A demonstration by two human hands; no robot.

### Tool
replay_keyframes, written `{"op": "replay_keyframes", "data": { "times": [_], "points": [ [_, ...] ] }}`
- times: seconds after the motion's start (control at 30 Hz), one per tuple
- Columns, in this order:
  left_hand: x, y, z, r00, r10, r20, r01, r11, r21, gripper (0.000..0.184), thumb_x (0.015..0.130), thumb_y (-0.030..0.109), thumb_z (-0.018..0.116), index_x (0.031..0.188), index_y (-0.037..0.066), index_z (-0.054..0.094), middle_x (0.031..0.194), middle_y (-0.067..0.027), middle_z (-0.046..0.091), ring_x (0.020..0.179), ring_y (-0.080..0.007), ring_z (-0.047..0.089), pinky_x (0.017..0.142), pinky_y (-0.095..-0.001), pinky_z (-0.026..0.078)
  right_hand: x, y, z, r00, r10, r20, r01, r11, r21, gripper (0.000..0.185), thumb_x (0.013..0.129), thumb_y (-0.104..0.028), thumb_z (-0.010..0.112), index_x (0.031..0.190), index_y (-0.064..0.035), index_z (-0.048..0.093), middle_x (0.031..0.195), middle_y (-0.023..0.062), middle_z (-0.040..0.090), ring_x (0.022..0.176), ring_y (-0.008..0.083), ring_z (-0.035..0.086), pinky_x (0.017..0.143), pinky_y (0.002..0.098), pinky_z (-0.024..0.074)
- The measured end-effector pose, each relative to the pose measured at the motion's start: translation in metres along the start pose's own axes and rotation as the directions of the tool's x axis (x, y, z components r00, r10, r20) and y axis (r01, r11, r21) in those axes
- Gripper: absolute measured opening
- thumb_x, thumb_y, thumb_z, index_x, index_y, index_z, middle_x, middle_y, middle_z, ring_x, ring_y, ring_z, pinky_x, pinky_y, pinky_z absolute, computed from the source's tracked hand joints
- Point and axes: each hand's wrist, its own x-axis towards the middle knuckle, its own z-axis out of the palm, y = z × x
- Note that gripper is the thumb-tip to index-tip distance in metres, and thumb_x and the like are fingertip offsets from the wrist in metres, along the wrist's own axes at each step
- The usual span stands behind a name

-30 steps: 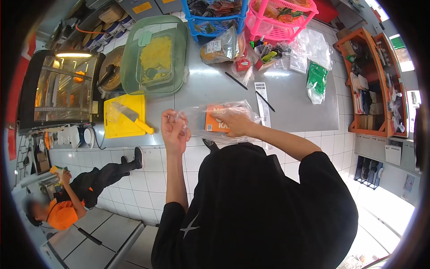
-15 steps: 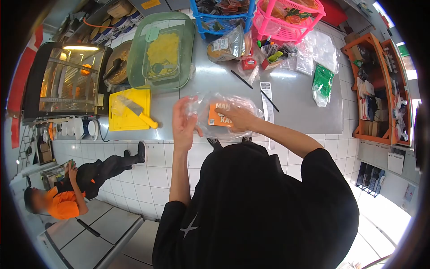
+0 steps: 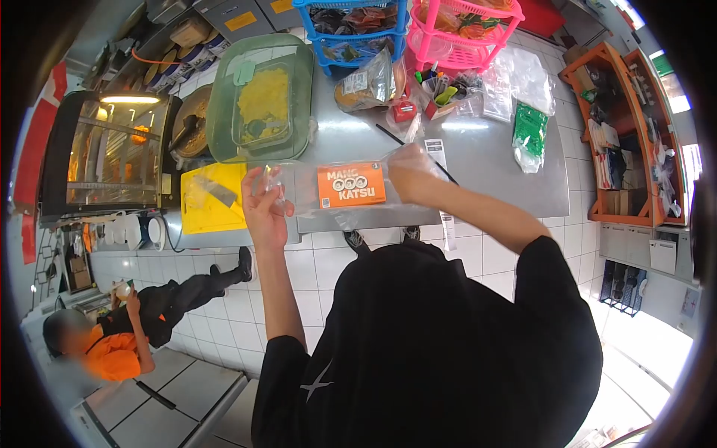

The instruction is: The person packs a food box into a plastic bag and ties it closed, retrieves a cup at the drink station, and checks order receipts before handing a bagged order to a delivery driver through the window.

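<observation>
A clear plastic bag (image 3: 299, 183) is stretched sideways between my hands near the front edge of the steel table (image 3: 478, 157). Inside it lies a flat item with an orange label (image 3: 351, 185) that reads "KATSU". My left hand (image 3: 266, 207) grips the bag's left end, its fingers curled around the plastic. On the other side my right hand (image 3: 407, 175) is closed in a fist on the bag's right end, beside the label. A black stick and a paper slip (image 3: 435, 151) lie partly behind my right hand.
A yellow board (image 3: 213, 213) with a knife (image 3: 216, 192), its handle hidden, lies left. Behind are a green tub (image 3: 218, 112), a blue rack (image 3: 358, 39), a pink rack (image 3: 467, 56) and a green packet (image 3: 529, 134). Another person (image 3: 119, 351) stands at the far left.
My right hand has moved off the label to the bag's right end. My left hand has moved left, and the bag is now pulled out flat with the label fully visible.
</observation>
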Motion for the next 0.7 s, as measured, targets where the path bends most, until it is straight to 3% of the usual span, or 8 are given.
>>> {"op": "replay_keyframes", "data": {
  "times": [0.07,0.23,0.33,0.37,0.43,0.5,0.57,0.7],
  "points": [
    [-0.002,0.009,0.017,0.998,-0.007,0.057,0.003,0.997,0.076,0.045,0.086,-0.005,0.057,0.127,0.013,0.049,0.124,-0.0114,0.059,0.087,-0.0155,0.058,0.048,-0.0264,0.046,-0.030,0.009,-0.046,0.988,-0.071,0.135,0.067,0.997,0.033,0.064,0.074,-0.029,0.077,0.129,-0.0043,0.056,0.108,0.0159,0.068,0.097,0.0311,0.069,0.080,0.0469,0.0528],
    [-0.024,0.020,0.029,0.992,-0.085,0.098,0.059,0.969,0.240,0.042,0.085,-0.007,0.055,0.124,0.009,0.051,0.119,-0.0108,0.060,0.093,-0.0181,0.060,0.055,-0.0289,0.053,-0.079,0.018,-0.070,0.891,-0.252,-0.377,0.342,0.920,0.193,0.037,0.075,-0.026,0.079,0.104,-0.0053,0.067,0.084,0.0075,0.068,0.075,0.0207,0.068,0.069,0.0363,0.0536],
    [-0.032,0.007,0.015,0.977,-0.154,0.146,0.109,0.955,0.275,0.044,0.082,-0.009,0.054,0.122,0.007,0.051,0.112,-0.0096,0.057,0.090,-0.0219,0.062,0.060,-0.0320,0.057,-0.129,0.032,-0.071,0.674,0.106,-0.731,0.600,0.498,0.626,0.023,0.087,-0.021,0.070,0.100,-0.0032,0.066,0.082,0.0087,0.066,0.072,0.0169,0.066,0.063,0.0293,0.0523],
    [-0.036,0.003,0.011,0.971,-0.171,0.169,0.129,0.964,0.234,0.044,0.082,-0.010,0.054,0.122,0.007,0.050,0.110,-0.0093,0.057,0.088,-0.0226,0.062,0.060,-0.0324,0.057,-0.110,0.040,-0.032,0.326,0.437,-0.839,0.724,0.455,0.518,0.018,0.096,-0.019,0.059,0.094,-0.0017,0.065,0.069,0.0062,0.060,0.062,0.0136,0.063,0.055,0.0264,0.0477],
    [-0.044,0.003,0.008,0.960,-0.200,0.198,0.162,0.968,0.194,0.045,0.081,-0.009,0.056,0.123,0.006,0.048,0.103,-0.0088,0.054,0.079,-0.0238,0.063,0.059,-0.0339,0.056,-0.100,0.078,0.047,0.448,0.762,-0.468,0.391,0.304,0.869,0.039,0.100,-0.036,0.053,0.088,-0.0009,0.066,0.058,0.0074,0.059,0.056,0.0151,0.063,0.051,0.0308,0.0491],
    [-0.048,0.006,0.006,0.950,-0.196,0.241,0.158,0.973,0.169,0.045,0.081,-0.007,0.057,0.123,0.006,0.048,0.104,-0.0093,0.054,0.078,-0.0235,0.063,0.059,-0.0344,0.056,-0.076,0.080,0.154,0.539,0.825,-0.172,-0.382,0.421,0.823,0.058,0.098,-0.052,0.049,0.081,-0.0001,0.067,0.052,0.0088,0.060,0.051,0.0209,0.064,0.051,0.0349,0.0512],
    [-0.043,0.004,0.010,0.949,-0.191,0.251,0.156,0.976,0.154,0.044,0.082,-0.006,0.058,0.123,0.005,0.047,0.105,-0.0097,0.054,0.078,-0.0231,0.062,0.059,-0.0346,0.056,-0.068,0.048,0.226,0.757,0.631,0.166,-0.421,0.277,0.864,0.069,0.096,-0.061,0.046,0.103,0.0037,0.068,0.075,0.0209,0.068,0.066,0.0310,0.069,0.057,0.0377,0.0555],
    [-0.039,0.004,0.018,0.953,-0.223,0.206,0.186,0.965,0.184,0.041,0.084,-0.004,0.058,0.123,0.005,0.048,0.105,-0.0098,0.055,0.077,-0.0222,0.062,0.060,-0.0346,0.056,-0.048,-0.008,0.287,0.804,0.566,0.184,-0.025,-0.277,0.961,0.065,0.098,-0.054,0.048,0.117,0.0065,0.063,0.089,0.0205,0.070,0.077,0.0271,0.070,0.068,0.0368,0.0574]
  ]
}}
